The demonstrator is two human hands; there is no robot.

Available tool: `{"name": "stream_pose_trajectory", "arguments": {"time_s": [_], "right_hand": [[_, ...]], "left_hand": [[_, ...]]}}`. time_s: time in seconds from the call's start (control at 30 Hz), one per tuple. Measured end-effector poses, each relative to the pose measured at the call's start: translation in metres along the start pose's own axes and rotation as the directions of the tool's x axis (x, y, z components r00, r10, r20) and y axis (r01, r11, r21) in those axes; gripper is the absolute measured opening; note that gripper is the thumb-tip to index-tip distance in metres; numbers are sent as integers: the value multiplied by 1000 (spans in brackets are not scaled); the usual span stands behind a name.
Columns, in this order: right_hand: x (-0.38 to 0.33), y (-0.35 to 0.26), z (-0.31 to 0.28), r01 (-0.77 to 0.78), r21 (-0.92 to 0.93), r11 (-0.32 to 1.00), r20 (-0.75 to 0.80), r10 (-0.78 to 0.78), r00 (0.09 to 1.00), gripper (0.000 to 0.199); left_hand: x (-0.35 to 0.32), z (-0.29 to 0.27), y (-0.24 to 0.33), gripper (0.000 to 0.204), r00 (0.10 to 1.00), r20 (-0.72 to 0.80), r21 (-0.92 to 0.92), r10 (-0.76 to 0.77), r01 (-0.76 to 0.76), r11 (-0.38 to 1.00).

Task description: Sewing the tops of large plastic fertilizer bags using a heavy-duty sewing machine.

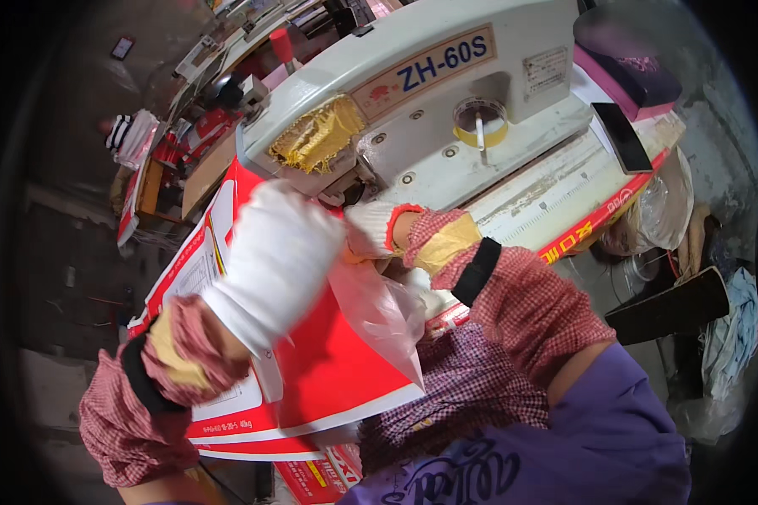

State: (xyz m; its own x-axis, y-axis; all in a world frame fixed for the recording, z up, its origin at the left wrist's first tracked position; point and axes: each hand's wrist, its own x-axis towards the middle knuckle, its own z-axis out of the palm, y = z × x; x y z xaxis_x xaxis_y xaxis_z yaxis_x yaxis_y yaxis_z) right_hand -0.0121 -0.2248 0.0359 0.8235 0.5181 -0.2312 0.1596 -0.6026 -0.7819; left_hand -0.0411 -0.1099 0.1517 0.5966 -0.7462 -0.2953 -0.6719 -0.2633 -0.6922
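Observation:
A red-and-white printed sack (337, 362) lies slanted in front of me, with a clear plastic liner (379, 307) showing at its edge. Over the sack's upper part is my left hand (278, 252) in a white glove, smeared by motion; its fingers cannot be made out. My right hand (372, 227), in a white knit glove with a red cuff, is beside the sack's edge, close under a large grey sewing machine (421, 143). My left glove partly covers it, and its fingers are hidden. Yellow woven cloth (320, 135) covers part of the machine's head.
A yellow tape roll (472, 137) hangs on the machine's peg. On the worktable (535, 202) to the right are a black phone (621, 137) and a purple box (619, 71). Cluttered benches (215, 101) stand far left. A blue cloth (728, 337) hangs at far right.

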Motion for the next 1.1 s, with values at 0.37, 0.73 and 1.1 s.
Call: {"name": "stream_pose_trajectory", "arguments": {"time_s": [0.37, 0.73, 1.1], "right_hand": [[51, 29, 47, 236, -627, 742, -105, -381, 918, 29], [-4, 10, 80, -256, -10, 967, -354, 236, 905, 19], [-96, -8, 158, -230, -188, 955, -440, 128, 889, 26]], "left_hand": [[-20, -27, 15, 16, 769, 329, -942, 548, 229, 244], [-110, -79, 102, 8, 588, 386, -519, 711, -499, 694], [-65, -119, 95, 9, 348, 625, -533, 699, -465, 707]]}}
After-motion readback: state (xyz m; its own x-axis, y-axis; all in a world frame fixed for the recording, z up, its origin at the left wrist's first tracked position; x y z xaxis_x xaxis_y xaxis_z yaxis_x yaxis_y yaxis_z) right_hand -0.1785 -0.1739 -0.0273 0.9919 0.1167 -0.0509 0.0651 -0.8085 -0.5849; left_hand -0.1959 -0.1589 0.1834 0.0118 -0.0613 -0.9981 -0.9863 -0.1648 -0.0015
